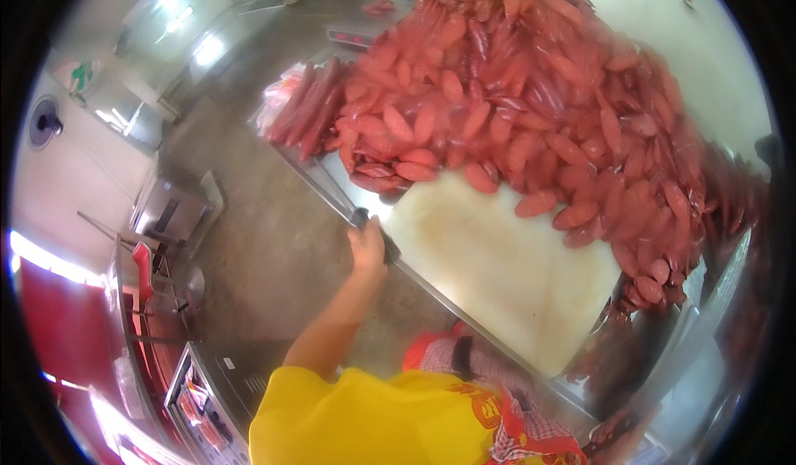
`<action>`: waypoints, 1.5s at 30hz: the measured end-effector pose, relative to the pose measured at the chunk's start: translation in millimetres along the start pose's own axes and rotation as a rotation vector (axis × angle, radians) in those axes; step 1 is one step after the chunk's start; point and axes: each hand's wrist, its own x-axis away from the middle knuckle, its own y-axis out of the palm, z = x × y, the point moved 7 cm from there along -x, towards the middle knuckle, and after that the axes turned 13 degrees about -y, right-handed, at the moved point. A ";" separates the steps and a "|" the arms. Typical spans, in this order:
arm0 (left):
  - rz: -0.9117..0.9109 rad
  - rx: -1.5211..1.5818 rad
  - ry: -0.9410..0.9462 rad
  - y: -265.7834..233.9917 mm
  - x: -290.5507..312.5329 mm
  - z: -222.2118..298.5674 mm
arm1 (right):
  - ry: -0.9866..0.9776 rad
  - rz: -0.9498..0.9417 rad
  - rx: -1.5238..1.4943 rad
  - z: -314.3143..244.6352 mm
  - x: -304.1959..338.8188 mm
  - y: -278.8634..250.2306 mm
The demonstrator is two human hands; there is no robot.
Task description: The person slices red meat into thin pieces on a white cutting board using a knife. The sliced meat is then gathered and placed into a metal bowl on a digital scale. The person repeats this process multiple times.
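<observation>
My left hand (pixel 367 247) is closed round a black handle-like thing (pixel 359 217) at the metal table's edge, left of a white cutting board (pixel 506 274). Dark ends show on either side of the fist; I cannot tell what it belongs to. At the lower right, a large knife (pixel 705 324) points up and away, its long wide blade slightly blurred. My right hand (pixel 628 447) is at the knife's brown handle, mostly cut off by the picture's rim. Beyond the board rises a big heap of red sausage pieces (pixel 531 125), cut on a slant.
Several long whole sausages (pixel 311 108) lie left of the heap, beside a clear plastic bag (pixel 278 100). A scale-like device (pixel 350 37) stands behind them. A steel cabinet (pixel 170 204) and a red chair (pixel 144 270) stand across the floor. A white wall bounds the right side.
</observation>
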 end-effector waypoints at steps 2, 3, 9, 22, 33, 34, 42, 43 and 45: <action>0.137 -0.222 0.110 10.4 -36.6 22.2 | -0.025 0.078 -0.054 2.9 5.1 -1.1; 0.139 -0.261 0.116 19.3 -53.3 30.4 | -0.054 0.174 -0.105 4.6 7.9 -6.3; -0.121 -1.588 0.675 70.8 -60.9 104.6 | -0.049 0.340 -0.134 19.1 34.4 -45.0; -1.542 -0.952 1.604 243.9 364.2 -149.8 | -0.176 0.495 -0.236 29.5 78.2 -115.0; -0.968 -1.409 1.420 273.4 374.1 -177.5 | -0.071 0.527 -0.248 49.1 64.9 -168.9; -1.014 -1.376 1.433 271.4 378.4 -180.4 | -0.078 0.503 -0.274 48.1 59.7 -171.6; -1.117 -1.498 1.505 219.2 391.5 -188.9 | -0.098 0.424 -0.207 34.6 32.8 -196.0; -1.114 -1.612 1.457 215.4 383.4 -192.0 | -0.084 0.455 -0.213 34.4 31.6 -200.4; -1.069 -1.700 1.520 214.1 376.8 -196.8 | -0.114 0.444 -0.207 29.7 26.8 -204.8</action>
